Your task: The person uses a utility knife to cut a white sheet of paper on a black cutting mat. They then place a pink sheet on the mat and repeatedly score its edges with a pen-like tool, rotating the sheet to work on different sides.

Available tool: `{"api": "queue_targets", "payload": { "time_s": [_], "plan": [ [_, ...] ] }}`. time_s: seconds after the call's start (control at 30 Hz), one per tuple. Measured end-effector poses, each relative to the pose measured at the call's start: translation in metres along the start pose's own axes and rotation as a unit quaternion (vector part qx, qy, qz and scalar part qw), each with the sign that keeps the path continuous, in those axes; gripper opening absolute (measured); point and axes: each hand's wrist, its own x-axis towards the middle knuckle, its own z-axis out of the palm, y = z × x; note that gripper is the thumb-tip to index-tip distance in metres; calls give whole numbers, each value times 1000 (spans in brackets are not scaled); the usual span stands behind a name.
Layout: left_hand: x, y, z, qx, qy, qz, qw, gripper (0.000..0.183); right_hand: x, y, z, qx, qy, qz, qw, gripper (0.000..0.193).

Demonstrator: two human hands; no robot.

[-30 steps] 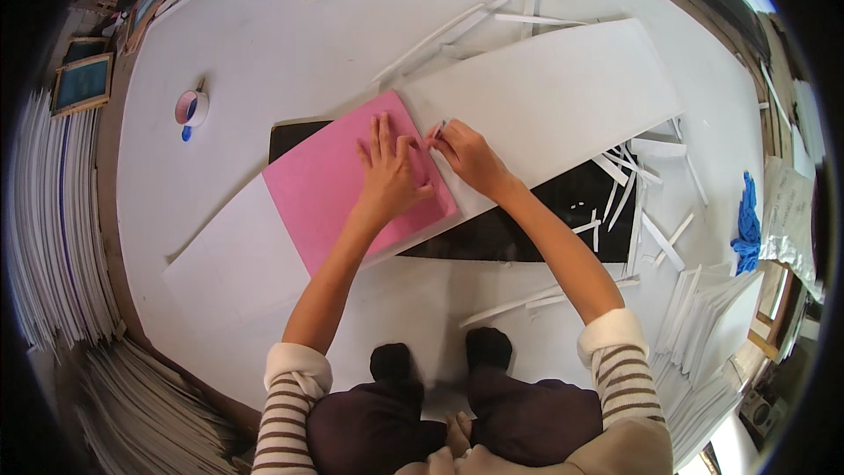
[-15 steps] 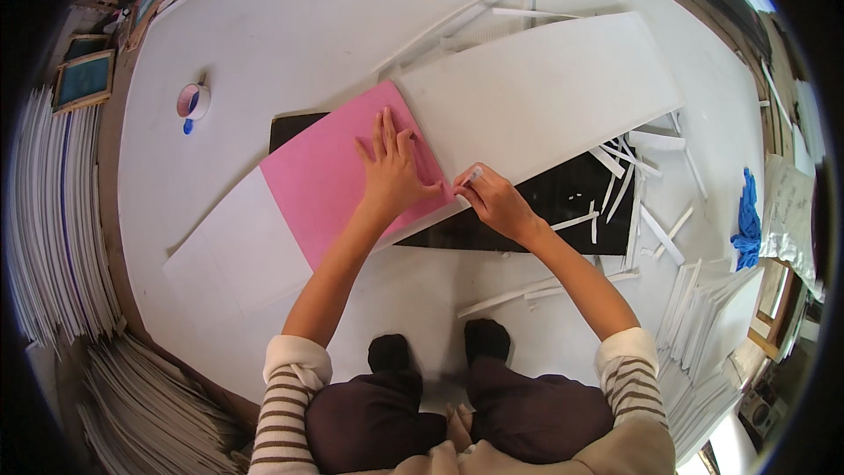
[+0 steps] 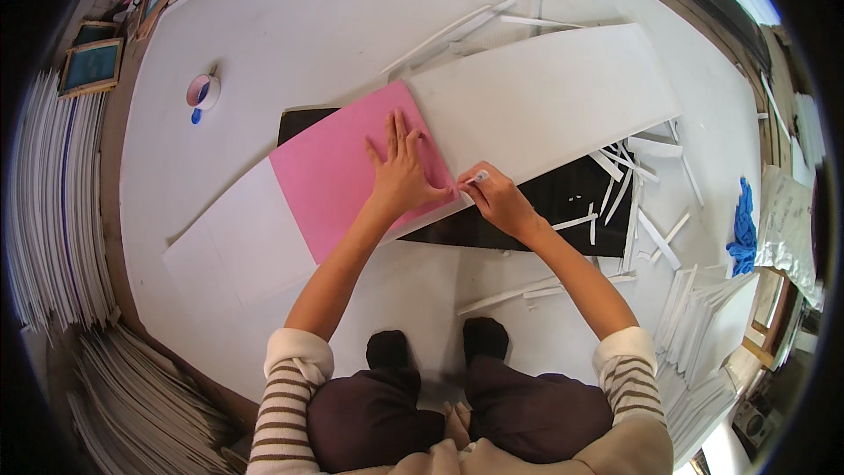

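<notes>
My left hand (image 3: 401,178) lies spread on a pink rectangular sheet (image 3: 325,163), thumb near its right edge. Under the pink piece runs a long white sheet (image 3: 545,88), reaching out to the right and to the lower left. At the pink sheet's lower right corner, my right hand (image 3: 501,207) is closed round a slim pale tool (image 3: 477,177). The fingers cover most of that tool, so its kind and tip cannot be made out. Beneath the sheets is a black mat (image 3: 527,220), partly covered.
White offcut strips (image 3: 658,237) lie scattered on the right, with more at the back. A tape roll (image 3: 203,91) sits at the left. A crumpled blue cloth-like thing (image 3: 744,229) lies at the far right. Stacked white sheets (image 3: 57,211) stand along the left edge.
My right hand has shifted very slightly along the pink sheet's right edge toward its lower corner. The left hand stays pressed in place. The whole view has tilted a little.
</notes>
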Motion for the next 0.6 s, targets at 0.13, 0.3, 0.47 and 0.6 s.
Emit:
{"api": "queue_targets", "payload": {
  "time_s": [0.13,0.3,0.47,0.6],
  "plan": [
    [1,2,1,0,-2,3,1000,108,-1,-2,-2,3,3,0,1000,11],
    [1,5,1,-16,0,0,1000,108,2,-2,-3,-16,-4,17,1000,11],
    [-13,-4,0,-71,43,6,996,97,-10,-14,-8,12,48,61,997,8],
    [-64,-48,9,-217,179,-53,958,79,-15,-25,-9,24,142,89,986,18]
  ]
}}
